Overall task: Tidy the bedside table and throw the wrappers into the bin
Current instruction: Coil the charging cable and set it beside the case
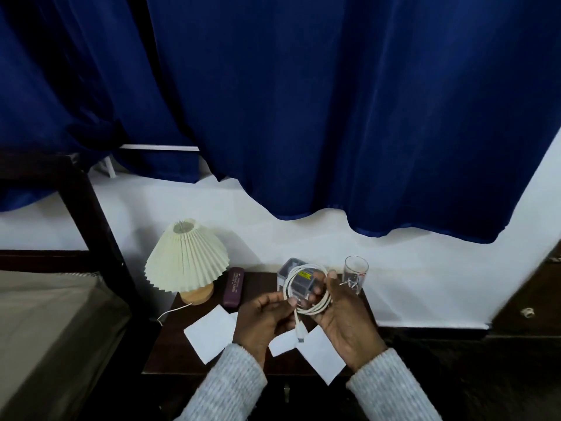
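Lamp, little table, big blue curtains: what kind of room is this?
Most likely a bedroom: a bed sits beside a small bedside table with a pleated lamp, under dark blue curtains.

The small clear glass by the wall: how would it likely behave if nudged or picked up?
The small clear drinking glass looks tall for its narrow base, so a sideways push could tip it. Being glass, it is probably fragile and smooth to grip. It stands near the dark wooden bedside table's far edge.

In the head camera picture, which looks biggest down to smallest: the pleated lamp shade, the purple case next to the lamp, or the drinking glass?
1. Pleated lamp shade, clearly the largest.
2. Purple case and drinking glass: they look much alike in size, so I would not rank one above the other.
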